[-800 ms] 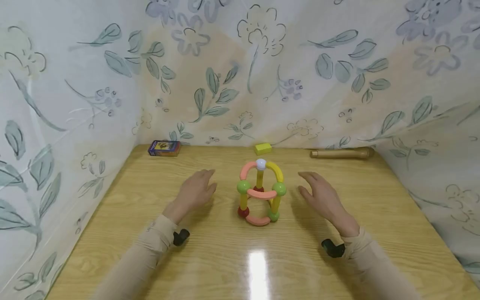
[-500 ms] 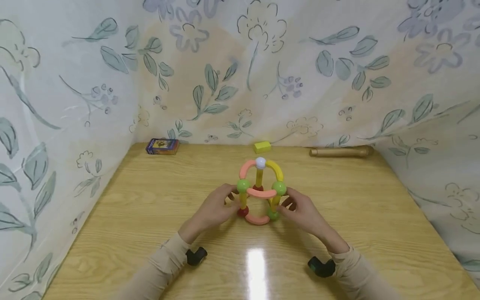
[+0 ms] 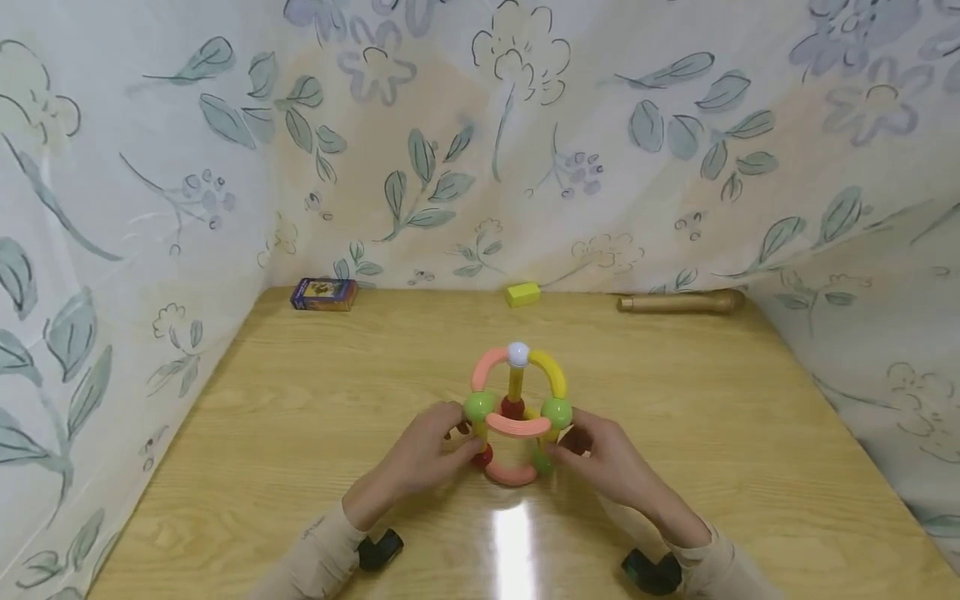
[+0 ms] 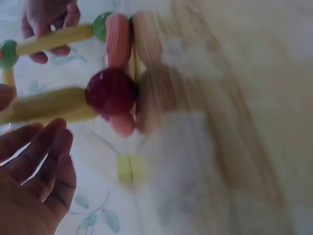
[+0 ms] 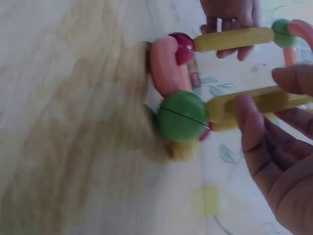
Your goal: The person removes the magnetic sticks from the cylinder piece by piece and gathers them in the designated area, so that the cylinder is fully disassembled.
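Note:
A cage-like toy [image 3: 517, 427] built of magnetic balls and rods stands upright between my two hands in the head view. Its upper ring joins green balls and a pale ball with curved coral and yellow rods. Below are red and green balls. My left hand [image 3: 417, 458] holds the left yellow upright rod [image 4: 54, 105], above a red ball [image 4: 111, 92]. On the other side, my right hand [image 3: 611, 462] pinches the right yellow upright rod [image 5: 244, 107], above a green ball [image 5: 183, 116]. Some fingertips are hidden behind the toy in the head view.
Along the back of the wood-grain table [image 3: 247, 500] lie a small blue box [image 3: 323, 294], a yellow block [image 3: 522, 294] and a wooden stick with a rounded end [image 3: 681, 302]. Flower-patterned cloth [image 3: 435, 125] hangs behind and at both sides.
Both hands have come in from either side and taken hold of the toy's upright rods. The toy has since moved toward me, while the things at the back stay put.

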Available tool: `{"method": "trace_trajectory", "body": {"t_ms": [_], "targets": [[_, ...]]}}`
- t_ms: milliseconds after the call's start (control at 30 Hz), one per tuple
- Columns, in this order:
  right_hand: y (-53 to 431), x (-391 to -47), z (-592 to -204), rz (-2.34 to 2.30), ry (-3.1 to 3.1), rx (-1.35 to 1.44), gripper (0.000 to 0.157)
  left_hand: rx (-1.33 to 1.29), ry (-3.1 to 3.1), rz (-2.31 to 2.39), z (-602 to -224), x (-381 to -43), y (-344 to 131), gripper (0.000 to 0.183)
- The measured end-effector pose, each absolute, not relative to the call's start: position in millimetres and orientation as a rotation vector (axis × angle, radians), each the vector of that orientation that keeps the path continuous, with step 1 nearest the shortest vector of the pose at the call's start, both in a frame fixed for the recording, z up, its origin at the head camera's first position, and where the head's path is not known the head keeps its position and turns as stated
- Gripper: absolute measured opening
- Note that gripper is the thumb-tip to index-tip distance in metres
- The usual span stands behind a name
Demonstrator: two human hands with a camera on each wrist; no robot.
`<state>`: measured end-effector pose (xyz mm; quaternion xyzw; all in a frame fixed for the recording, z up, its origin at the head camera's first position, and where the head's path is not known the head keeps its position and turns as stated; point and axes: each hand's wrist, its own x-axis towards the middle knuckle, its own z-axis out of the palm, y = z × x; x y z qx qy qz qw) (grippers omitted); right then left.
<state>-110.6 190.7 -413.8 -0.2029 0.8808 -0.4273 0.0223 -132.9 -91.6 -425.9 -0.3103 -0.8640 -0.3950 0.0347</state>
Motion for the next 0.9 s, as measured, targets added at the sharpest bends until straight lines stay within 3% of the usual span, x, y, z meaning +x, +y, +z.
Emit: {"method": "trace_trajectory", "body": {"t_ms": [167,300,400,900], "targets": [[194.7,-122.8,-379.3,-1.358,2.875,-0.519,0.03,-0.82,-2.624,-1.333,-394.9,-145.9,-95.5,0.027],[184.4,-150.7,-346.6,-1.361,2.944,-0.415,0.02,-0.682,-2.671,-1.43,-362.4,-171.0,-77.2,0.032],[168.2,-165.0,-336.7,-1.267,2.94,-0.484,0.016,-0.658,-2.766,-1.5,-349.5,-182.4,-61.4,0.038],[143.7,-171.0,-333.4,-1.212,2.923,-0.443,0.004,-0.796,-2.812,-1.362,-344.2,-188.0,-41.0,0.023]]}}
